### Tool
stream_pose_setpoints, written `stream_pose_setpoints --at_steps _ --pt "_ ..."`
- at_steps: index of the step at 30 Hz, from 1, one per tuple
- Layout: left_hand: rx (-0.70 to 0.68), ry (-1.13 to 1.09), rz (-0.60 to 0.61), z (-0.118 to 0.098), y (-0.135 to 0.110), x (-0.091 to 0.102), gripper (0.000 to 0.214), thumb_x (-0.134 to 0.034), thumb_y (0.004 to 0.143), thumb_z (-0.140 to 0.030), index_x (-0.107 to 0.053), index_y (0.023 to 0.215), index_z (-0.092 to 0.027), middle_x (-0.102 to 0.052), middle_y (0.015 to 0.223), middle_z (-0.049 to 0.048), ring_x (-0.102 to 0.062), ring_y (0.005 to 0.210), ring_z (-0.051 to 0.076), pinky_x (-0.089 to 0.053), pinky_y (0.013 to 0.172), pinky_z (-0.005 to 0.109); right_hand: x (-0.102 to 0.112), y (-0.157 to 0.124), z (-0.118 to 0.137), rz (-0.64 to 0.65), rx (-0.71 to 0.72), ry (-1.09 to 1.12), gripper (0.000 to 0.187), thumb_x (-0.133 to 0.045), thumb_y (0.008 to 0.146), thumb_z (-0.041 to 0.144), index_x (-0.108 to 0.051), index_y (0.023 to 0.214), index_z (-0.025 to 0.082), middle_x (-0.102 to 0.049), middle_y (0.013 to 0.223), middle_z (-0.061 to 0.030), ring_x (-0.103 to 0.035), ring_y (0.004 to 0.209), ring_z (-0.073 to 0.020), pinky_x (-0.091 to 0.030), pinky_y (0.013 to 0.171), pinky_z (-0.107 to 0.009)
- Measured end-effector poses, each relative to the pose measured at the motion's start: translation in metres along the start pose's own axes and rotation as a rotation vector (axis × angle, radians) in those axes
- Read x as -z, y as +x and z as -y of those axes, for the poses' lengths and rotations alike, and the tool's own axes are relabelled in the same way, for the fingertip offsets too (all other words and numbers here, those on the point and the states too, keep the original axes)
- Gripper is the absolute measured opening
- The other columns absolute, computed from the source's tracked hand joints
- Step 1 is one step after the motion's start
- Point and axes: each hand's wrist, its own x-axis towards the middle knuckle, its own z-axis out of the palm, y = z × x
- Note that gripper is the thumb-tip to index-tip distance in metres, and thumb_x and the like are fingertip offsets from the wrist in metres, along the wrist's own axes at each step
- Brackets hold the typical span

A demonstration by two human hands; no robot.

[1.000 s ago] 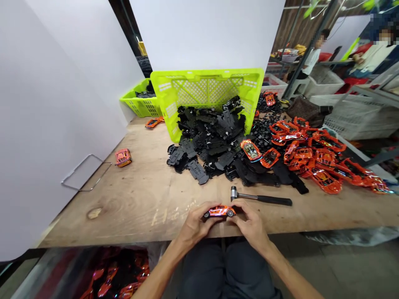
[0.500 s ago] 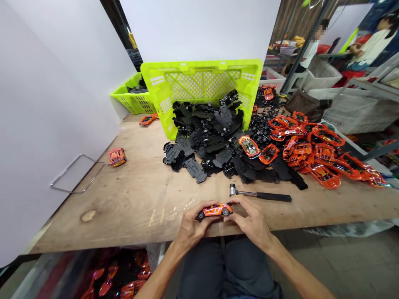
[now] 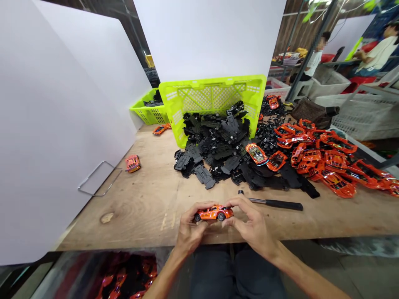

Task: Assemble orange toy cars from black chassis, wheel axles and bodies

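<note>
An orange toy car (image 3: 212,213) with black wheels is held between both hands over the table's front edge, its side turned up to me. My left hand (image 3: 192,226) grips its left end, thumb below and fingers above. Around the right end close the thumb and fingers of my right hand (image 3: 249,218). Just behind the right hand lies a hammer (image 3: 282,204) with a black handle, its head partly hidden by that hand. Beyond it, black car chassis (image 3: 204,175) spill out of a tipped lime-green crate (image 3: 212,82).
Orange car bodies (image 3: 336,160) are heaped at the right, beside small black wheel parts (image 3: 268,135). Another orange toy car (image 3: 133,163) and a wire handle (image 3: 104,193) are at the left. Below the table edge sit more orange bodies (image 3: 115,280). People sit in the right background.
The view has shifted, so the scene sits further right and lower. Both hands still hold the toy car, which has turned slightly between the fingers.
</note>
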Motion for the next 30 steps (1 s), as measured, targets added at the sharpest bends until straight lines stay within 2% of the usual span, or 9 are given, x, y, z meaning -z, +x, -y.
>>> stream_pose_setpoints --at_steps 3,7,11,15,21,23,26,28,30 --pt "0.018 -0.026 -0.066 -0.001 -0.003 0.0 0.032 -0.093 0.062 -0.019 -0.081 0.092 -0.022 -0.081 0.1 0.0083 -0.073 0.099 0.029 -0.055 0.095 0.038 -0.007 0.004 0.011 -0.053 0.06 -0.016 0.013 -0.071 0.097 0.027 -0.067 0.109 0.024 -0.071 0.101 -0.0067 -0.07 0.094 -0.0238 -0.06 0.082 -0.035" --pt "0.003 -0.115 -0.117 0.002 -0.005 0.002 0.033 -0.094 0.063 -0.023 -0.079 0.091 -0.021 -0.079 0.097 0.0063 -0.072 0.097 0.027 -0.054 0.092 0.035 -0.009 0.011 0.019 0.042 0.17 -0.043 0.029 -0.062 0.099 0.017 -0.062 0.127 0.026 -0.071 0.111 -0.0082 -0.07 0.105 -0.0259 -0.062 0.09 -0.039" --pt "0.018 -0.08 -0.039 0.001 -0.002 0.004 0.038 -0.095 0.061 -0.022 -0.078 0.095 -0.022 -0.077 0.1 0.0063 -0.069 0.1 0.027 -0.052 0.093 0.034 -0.003 0.014 0.026 0.107 0.231 -0.11 0.054 -0.056 0.096 0.006 -0.052 0.144 0.028 -0.07 0.116 -0.0094 -0.069 0.108 -0.0275 -0.062 0.093 -0.043" --pt "-0.011 0.088 0.057 0.001 -0.006 0.0 0.031 -0.089 0.069 -0.019 -0.08 0.099 -0.022 -0.076 0.096 0.0054 -0.066 0.092 0.025 -0.05 0.087 0.031 -0.006 0.01 0.024 0.117 0.269 -0.105 0.05 -0.057 0.096 0.006 -0.054 0.14 0.029 -0.072 0.109 -0.0074 -0.071 0.099 -0.026 -0.063 0.087 -0.04" --pt "0.094 0.069 0.131 0.01 -0.02 0.004 0.04 -0.087 0.075 -0.027 -0.077 0.113 -0.02 -0.076 0.108 0.006 -0.066 0.101 0.027 -0.05 0.09 0.031 -0.011 0.012 -0.018 0.184 -0.046 0.11 0.041 -0.071 0.093 0.024 -0.06 0.132 0.03 -0.076 0.114 -0.0054 -0.076 0.104 -0.0243 -0.066 0.089 -0.034" --pt "0.117 0.091 0.017 0.009 -0.013 0.027 0.049 -0.088 0.075 -0.034 -0.074 0.12 -0.019 -0.076 0.114 0.0078 -0.066 0.106 0.028 -0.051 0.094 0.032 -0.004 0.017 -0.036 0.195 -0.136 0.174 0.052 -0.073 0.093 0.034 -0.056 0.142 0.029 -0.075 0.124 -0.0083 -0.076 0.111 -0.0258 -0.066 0.094 -0.038" --pt "0.032 0.296 -0.287 -0.004 0.014 0.091 0.055 -0.081 0.082 -0.04 -0.066 0.13 -0.019 -0.073 0.117 0.0092 -0.067 0.108 0.028 -0.051 0.097 0.036 0.014 0.02 -0.06 0.073 -0.221 0.104 0.057 -0.071 0.093 0.048 -0.057 0.144 0.027 -0.07 0.138 -0.0127 -0.073 0.119 -0.0294 -0.064 0.099 -0.042" --pt "-0.079 0.661 -0.481 -0.017 0.038 0.143 0.051 -0.074 0.086 -0.033 -0.063 0.134 -0.02 -0.069 0.124 0.0116 -0.064 0.115 0.03 -0.049 0.104 0.041 0.027 0.016 -0.072 -0.008 -0.273 0.01 0.049 -0.067 0.094 0.055 -0.065 0.134 0.026 -0.073 0.133 -0.0129 -0.076 0.114 -0.0306 -0.066 0.093 -0.041" --pt "-0.02 1.031 -0.625 -0.03 0.063 0.187 0.052 -0.062 0.092 -0.027 -0.057 0.144 -0.022 -0.063 0.135 0.0131 -0.061 0.123 0.03 -0.045 0.109 0.042 0.037 0.008 -0.082 -0.038 -0.289 -0.055 0.046 -0.066 0.093 0.058 -0.069 0.127 0.026 -0.077 0.125 -0.0121 -0.078 0.107 -0.0309 -0.067 0.089 -0.04"
